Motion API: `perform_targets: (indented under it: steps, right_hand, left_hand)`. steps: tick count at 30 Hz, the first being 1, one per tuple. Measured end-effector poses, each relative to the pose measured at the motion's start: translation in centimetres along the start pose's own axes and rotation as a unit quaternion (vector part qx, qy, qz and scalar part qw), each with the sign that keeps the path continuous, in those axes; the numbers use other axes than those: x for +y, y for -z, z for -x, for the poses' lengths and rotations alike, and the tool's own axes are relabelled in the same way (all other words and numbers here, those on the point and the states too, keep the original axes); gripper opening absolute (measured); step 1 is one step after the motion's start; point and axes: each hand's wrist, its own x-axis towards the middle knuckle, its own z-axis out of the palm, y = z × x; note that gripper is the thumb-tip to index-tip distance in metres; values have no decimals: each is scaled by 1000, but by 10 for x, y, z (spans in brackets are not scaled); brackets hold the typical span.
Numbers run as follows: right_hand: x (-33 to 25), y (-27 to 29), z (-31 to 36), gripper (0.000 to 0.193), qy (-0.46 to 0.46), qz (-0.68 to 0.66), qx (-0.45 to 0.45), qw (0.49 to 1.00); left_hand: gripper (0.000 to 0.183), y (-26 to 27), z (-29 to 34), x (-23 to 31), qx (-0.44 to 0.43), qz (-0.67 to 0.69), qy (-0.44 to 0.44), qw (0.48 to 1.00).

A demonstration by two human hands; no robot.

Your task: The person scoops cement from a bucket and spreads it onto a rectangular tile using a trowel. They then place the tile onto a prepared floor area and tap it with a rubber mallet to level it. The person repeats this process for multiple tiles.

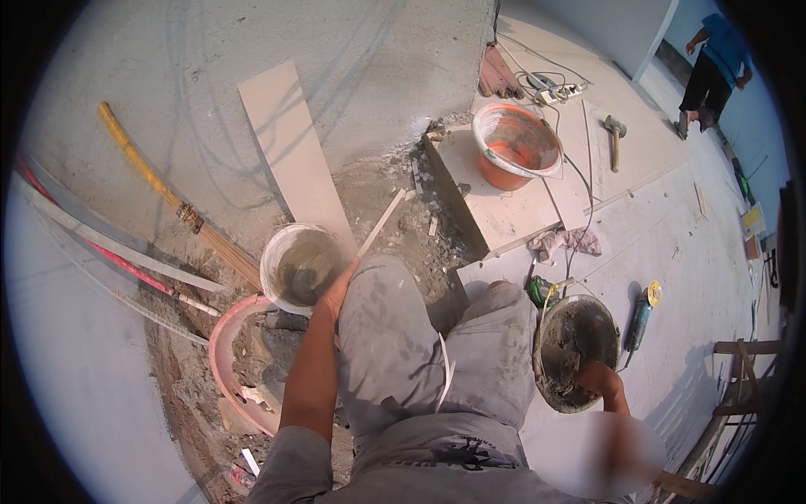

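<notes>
My left hand (336, 291) is beside the right rim of a white bucket (270, 267) with grey residue inside, close to my left knee. Its fingers close on the lower end of a narrow pale strip (383, 222), which slants up over the rubble. Down to the right, my right hand (598, 380) reaches into a dark bucket (619, 336) of wet grey mortar (579, 332). It grips a trowel (564, 364), whose blade lies against the mortar; the handle is mostly hidden in my fist.
A long pale board (294, 151) leans on the wall. An orange bucket (504, 178) stands on a tiled step (470, 202). An angle grinder (641, 323), a mallet (615, 139) and cables lie rightward. Yellow pipe (138, 160) and a pink basin (221, 353) are left. A person (718, 63) stands far right.
</notes>
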Motion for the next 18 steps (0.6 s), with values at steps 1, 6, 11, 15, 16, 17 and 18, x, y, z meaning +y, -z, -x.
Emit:
perform_targets:
  steps: [1,6,11,15,16,17,18]
  right_hand:
    - [-3,3,2,42,-3,7,33,999]
    - [-18,10,17,41,100,44,146,983]
    - [38,-10,-12,38,197,90,176,960]
    - [56,-30,-33,36,144,51,170,974]
    - [60,-32,-36,36,130,40,160,978]
    - [66,-35,-39,36,138,40,141,980]
    - [37,-28,-15,38,95,-1,130,987]
  left_hand:
    - [48,-10,10,-2,8,41,9,999]
    - [59,73,-23,-41,64,-39,-224,972]
    - [64,58,40,-73,144,-41,-134,980]
    - [61,76,71,-105,125,-165,-37,978]
    - [58,88,76,-116,133,-189,-14,973]
    - [56,97,78,-123,139,-215,8,967]
    - [55,122,82,-145,157,-207,30,965]
